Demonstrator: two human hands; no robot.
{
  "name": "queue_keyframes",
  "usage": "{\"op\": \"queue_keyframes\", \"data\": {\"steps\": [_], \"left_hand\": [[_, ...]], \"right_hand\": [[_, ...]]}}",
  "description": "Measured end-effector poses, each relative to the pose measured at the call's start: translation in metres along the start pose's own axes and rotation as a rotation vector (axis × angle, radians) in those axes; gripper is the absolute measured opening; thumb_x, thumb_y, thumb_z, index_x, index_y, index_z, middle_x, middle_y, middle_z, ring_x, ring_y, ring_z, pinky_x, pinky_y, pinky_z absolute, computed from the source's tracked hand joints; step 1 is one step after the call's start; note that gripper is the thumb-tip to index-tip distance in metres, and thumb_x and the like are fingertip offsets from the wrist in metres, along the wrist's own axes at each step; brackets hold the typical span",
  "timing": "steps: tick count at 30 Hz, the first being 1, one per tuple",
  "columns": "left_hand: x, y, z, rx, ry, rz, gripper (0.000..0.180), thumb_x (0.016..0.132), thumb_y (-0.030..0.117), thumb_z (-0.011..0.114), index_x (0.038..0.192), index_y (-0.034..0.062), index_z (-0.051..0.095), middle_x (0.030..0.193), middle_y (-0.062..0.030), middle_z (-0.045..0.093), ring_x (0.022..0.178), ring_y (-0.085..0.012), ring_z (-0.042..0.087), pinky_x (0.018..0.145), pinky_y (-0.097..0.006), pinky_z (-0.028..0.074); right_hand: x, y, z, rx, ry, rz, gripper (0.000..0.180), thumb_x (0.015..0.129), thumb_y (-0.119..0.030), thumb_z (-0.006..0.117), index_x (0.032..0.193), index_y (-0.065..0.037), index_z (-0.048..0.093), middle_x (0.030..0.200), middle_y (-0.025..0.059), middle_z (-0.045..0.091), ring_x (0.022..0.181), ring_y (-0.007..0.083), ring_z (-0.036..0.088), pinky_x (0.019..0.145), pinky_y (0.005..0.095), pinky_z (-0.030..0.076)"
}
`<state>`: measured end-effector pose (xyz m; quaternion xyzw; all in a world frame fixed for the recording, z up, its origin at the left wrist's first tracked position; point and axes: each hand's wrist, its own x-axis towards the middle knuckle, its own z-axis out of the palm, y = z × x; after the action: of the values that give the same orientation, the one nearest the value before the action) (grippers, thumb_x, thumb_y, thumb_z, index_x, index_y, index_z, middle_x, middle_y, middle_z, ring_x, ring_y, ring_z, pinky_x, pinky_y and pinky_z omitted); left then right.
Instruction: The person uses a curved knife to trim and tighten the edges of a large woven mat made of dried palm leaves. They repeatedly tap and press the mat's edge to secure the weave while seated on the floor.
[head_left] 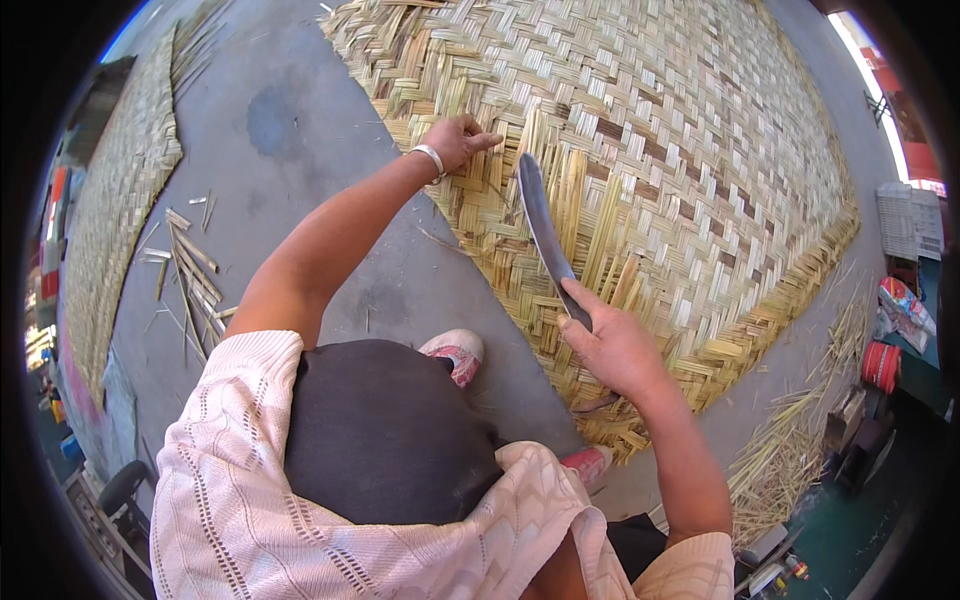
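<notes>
Woven mat (700, 150) edge is being trimmed: right hand (612, 348) grips knife (545, 235); left hand (455, 140) pins strips beside the blade, needing care.

Knife handle (583, 318) is pretty much buried in the right hand (615, 350). The woven mat (700, 150) runs off the top edge. Stuff along the right rim is too blurry to identify.
</notes>
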<state>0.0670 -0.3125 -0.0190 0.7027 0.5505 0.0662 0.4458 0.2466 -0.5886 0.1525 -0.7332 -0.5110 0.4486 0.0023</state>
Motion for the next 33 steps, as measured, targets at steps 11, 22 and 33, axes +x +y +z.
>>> {"op": "queue_keyframes", "data": {"steps": [11,22,33], "left_hand": [[-0.003,0.026,0.016,0.434,0.158,0.180,0.037,0.084,0.040,0.068,0.104,0.0090,0.063,0.095,-0.0132,0.070,0.091,-0.0309,0.066,0.081,-0.040,0.051],[-0.015,0.034,0.018,-0.714,-0.490,-0.280,0.030,0.092,0.021,0.066,0.112,0.0004,0.057,0.076,-0.0046,0.062,0.059,-0.0135,0.064,0.051,-0.027,0.054],[-0.029,0.012,0.034,-0.769,-0.155,-0.202,0.021,0.089,0.021,0.070,0.086,0.0049,0.057,0.065,-0.0056,0.060,0.047,-0.0169,0.060,0.038,-0.030,0.047]], "right_hand": [[-0.012,0.014,-0.009,0.783,0.034,-0.076,0.057,0.097,-0.024,0.055,0.148,-0.008,0.036,0.061,-0.0018,0.044,0.053,0.0084,0.043,0.051,0.0265,0.038],[-0.024,0.012,-0.006,0.942,-0.040,-0.058,0.060,0.099,-0.024,0.053,0.152,-0.009,0.028,0.061,-0.0044,0.039,0.049,0.0048,0.035,0.044,0.0203,0.032],[0.021,-0.012,0.017,0.835,-0.318,-0.118,0.058,0.099,-0.025,0.053,0.151,-0.010,0.032,0.061,-0.0055,0.038,0.050,0.0049,0.034,0.045,0.0215,0.031]]}}
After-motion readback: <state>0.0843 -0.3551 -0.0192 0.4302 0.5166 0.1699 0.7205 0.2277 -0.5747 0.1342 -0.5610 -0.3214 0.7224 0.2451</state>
